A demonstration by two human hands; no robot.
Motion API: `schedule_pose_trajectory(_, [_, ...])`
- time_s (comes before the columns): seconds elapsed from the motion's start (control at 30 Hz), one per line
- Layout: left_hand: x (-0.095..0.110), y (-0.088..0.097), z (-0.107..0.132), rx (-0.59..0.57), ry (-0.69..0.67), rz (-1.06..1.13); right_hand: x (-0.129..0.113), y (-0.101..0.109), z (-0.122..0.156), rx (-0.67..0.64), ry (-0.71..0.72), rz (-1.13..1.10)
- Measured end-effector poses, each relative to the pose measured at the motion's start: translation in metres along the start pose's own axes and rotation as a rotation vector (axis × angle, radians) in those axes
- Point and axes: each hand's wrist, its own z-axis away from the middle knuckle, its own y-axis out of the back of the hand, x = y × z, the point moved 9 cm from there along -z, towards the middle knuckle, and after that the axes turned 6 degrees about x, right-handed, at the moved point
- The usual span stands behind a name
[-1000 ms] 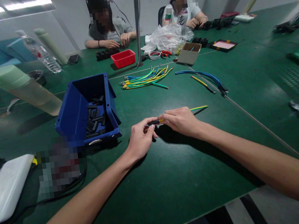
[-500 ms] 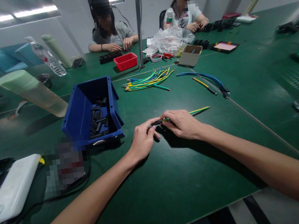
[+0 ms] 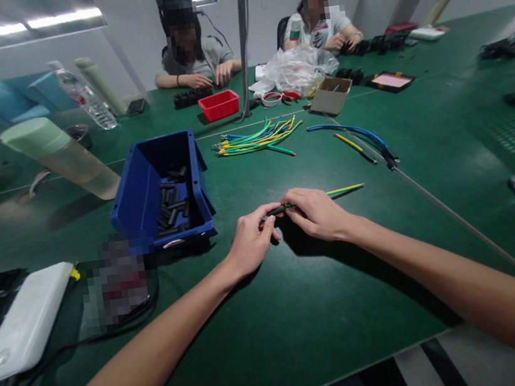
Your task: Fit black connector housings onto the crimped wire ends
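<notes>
Over the green table, my left hand [image 3: 252, 236] pinches a short black sleeve [image 3: 276, 211] between thumb and fingers. Closed around a yellow-green wire [image 3: 345, 189] is my right hand [image 3: 313, 212]; the wire's free end sticks out to the right. Sleeve and wire meet end to end between my fingertips, and how far one sits inside the other is hidden. Left of my hands stands a blue bin [image 3: 158, 187] with several loose black sleeves [image 3: 171, 207] in it. Beyond my hands lies a bundle of yellow, green and blue wires [image 3: 260, 139].
Blue wires [image 3: 353, 132] and a yellow wire with a black end [image 3: 354, 147] lie to the right. Farther back are a red tray [image 3: 219, 105], a cardboard box [image 3: 331, 96] and a metal pole [image 3: 243, 43]. A power bank [image 3: 27, 321] and bottle [image 3: 63, 158] stand left. Two people sit opposite.
My left hand and the black sleeve have shifted slightly right, closer to my right hand. Less of the wire shows between my hands. The whole view has moved a little.
</notes>
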Motion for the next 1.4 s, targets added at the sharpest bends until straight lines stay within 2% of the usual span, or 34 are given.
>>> schedule_pose_trajectory(0.4, [-0.002,0.002,0.000,0.014,0.038,0.041,-0.001,0.001,-0.001,0.042,0.013,0.069])
schedule_pose_trajectory(0.63, [-0.008,0.004,-0.001,0.048,0.059,0.117,-0.007,0.004,0.000,0.132,0.062,0.130])
schedule_pose_trajectory(0.9, [-0.010,0.001,-0.002,0.010,0.055,0.143,-0.006,0.002,0.001,0.136,0.078,0.165])
schedule_pose_trajectory(1.4, [-0.012,0.003,0.000,0.010,0.099,0.169,-0.014,0.004,0.003,0.157,0.120,0.164])
